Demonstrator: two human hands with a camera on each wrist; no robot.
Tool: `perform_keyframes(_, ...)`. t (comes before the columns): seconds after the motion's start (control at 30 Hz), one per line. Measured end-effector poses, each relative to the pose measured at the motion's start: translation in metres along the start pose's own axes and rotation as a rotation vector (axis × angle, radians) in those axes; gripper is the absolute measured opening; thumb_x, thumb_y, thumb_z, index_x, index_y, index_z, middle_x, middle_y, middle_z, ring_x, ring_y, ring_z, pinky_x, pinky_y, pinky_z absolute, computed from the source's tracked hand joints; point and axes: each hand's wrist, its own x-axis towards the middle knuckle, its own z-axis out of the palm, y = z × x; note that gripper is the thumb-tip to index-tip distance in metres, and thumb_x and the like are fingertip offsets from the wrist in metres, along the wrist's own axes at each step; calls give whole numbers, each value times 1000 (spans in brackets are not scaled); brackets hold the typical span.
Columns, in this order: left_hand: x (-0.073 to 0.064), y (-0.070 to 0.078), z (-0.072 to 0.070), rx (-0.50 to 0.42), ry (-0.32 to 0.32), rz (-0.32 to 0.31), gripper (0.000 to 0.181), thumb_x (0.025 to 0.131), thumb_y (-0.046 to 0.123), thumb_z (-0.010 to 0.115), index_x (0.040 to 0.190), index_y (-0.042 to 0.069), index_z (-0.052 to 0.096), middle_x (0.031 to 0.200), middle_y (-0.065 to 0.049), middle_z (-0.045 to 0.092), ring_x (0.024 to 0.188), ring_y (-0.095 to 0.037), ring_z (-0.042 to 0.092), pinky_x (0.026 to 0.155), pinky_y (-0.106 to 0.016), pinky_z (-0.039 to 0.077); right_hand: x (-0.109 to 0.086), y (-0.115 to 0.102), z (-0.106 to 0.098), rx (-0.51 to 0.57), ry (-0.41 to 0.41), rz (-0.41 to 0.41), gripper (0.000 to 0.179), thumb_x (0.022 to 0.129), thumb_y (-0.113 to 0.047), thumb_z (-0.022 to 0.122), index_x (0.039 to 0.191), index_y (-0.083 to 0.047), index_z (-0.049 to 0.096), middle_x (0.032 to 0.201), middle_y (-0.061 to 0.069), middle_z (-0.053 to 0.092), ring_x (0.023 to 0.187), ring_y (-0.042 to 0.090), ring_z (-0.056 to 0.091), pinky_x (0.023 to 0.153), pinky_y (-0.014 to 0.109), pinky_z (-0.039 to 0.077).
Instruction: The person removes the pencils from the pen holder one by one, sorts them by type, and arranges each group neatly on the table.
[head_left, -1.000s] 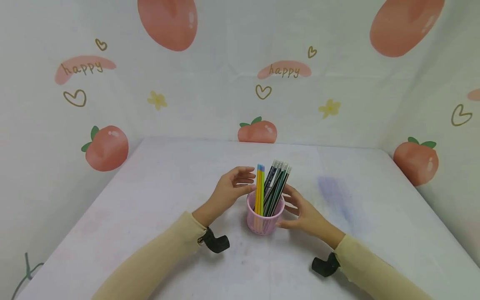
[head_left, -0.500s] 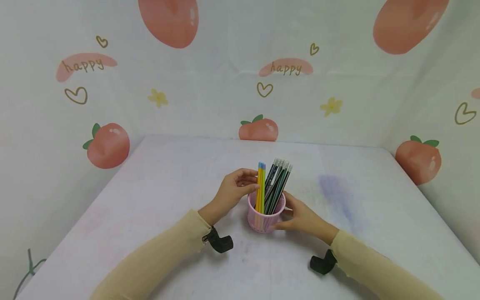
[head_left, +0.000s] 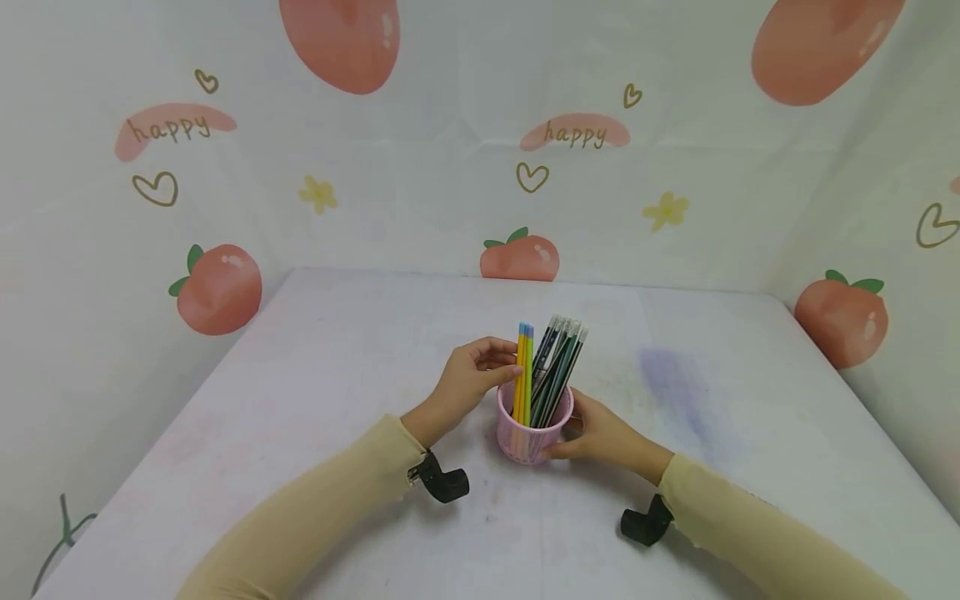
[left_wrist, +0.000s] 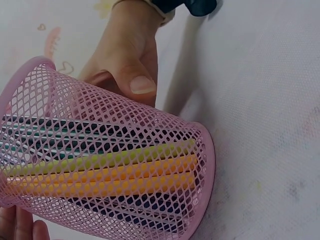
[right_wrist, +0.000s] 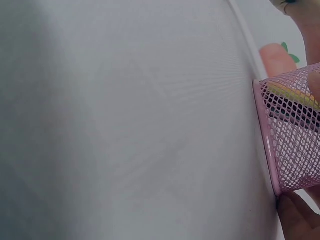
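A pink mesh pencil cup (head_left: 525,446) stands upright on the table, holding several dark pencils (head_left: 557,375), some orange pencils (head_left: 519,375) and a lime-green pencil (head_left: 528,375). At the cup's left rim, my left hand (head_left: 468,379) pinches the orange pencils between thumb and fingers, near their upper part. My right hand (head_left: 603,437) grips the cup's right side, its thumb low on the front and the fingertips hidden behind. The left wrist view shows the right hand's thumb (left_wrist: 142,85) against the mesh. In the right wrist view, the cup (right_wrist: 295,135) is partly cut off.
White cloth covers the table (head_left: 360,333). A faint purple stain (head_left: 675,392) marks it to the right. White fabric with printed peaches (head_left: 520,257) hangs behind and at both sides. Black wrist cameras (head_left: 442,483) hang below the sleeves.
My left hand has come right, from beside the orange pencils to touching them. My right hand has moved left and closed around the cup's side. The cup has hardly moved.
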Motion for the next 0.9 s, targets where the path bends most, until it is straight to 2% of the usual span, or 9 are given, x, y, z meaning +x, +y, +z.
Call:
perform_keyframes(0.2, 0, 2, 2, -18, -5, -21, 27, 87, 7, 70, 113, 2, 65, 107, -13, 67, 92, -15, 64, 87, -26, 58, 1, 0, -1, -11, -19, -11, 82, 71, -13, 86, 138, 2, 41, 133, 17, 56, 118, 26, 57, 97, 18, 47)
perform_keyframes(0.3, 0, 2, 2, -17, -6, -18, 27, 88, 7, 70, 113, 1, 64, 107, -14, 66, 93, -15, 64, 87, -26, 58, 2, 1, -2, 12, -41, -14, 80, 71, -11, 85, 137, 2, 42, 133, 17, 55, 118, 25, 56, 96, 16, 46)
perform_keyframes(0.4, 1, 1, 2, -27, -5, -23, 26, 88, 7, 69, 113, 1, 65, 107, -14, 67, 92, -14, 64, 87, -26, 58, 3, 2, -3, 24, -61, -5, 81, 71, -10, 85, 138, 2, 41, 135, 17, 54, 121, 27, 53, 102, 23, 46)
perform_keyframes(0.6, 1, 0, 1, -36, -2, -19, 26, 88, 6, 70, 112, 0, 65, 106, -14, 67, 91, -14, 64, 86, -26, 58, 4, 4, -5, 21, -80, 22, 86, 72, -11, 85, 142, 2, 37, 138, 18, 52, 128, 34, 48, 110, 51, 39)
perform_keyframes(0.9, 1, 0, 1, -31, 9, -22, 26, 87, 7, 70, 112, 1, 66, 103, -12, 67, 89, -13, 63, 85, -26, 58, 6, 7, -6, -3, -75, 51, 89, 71, -14, 86, 143, 2, 36, 139, 17, 52, 131, 35, 46, 113, 55, 34)
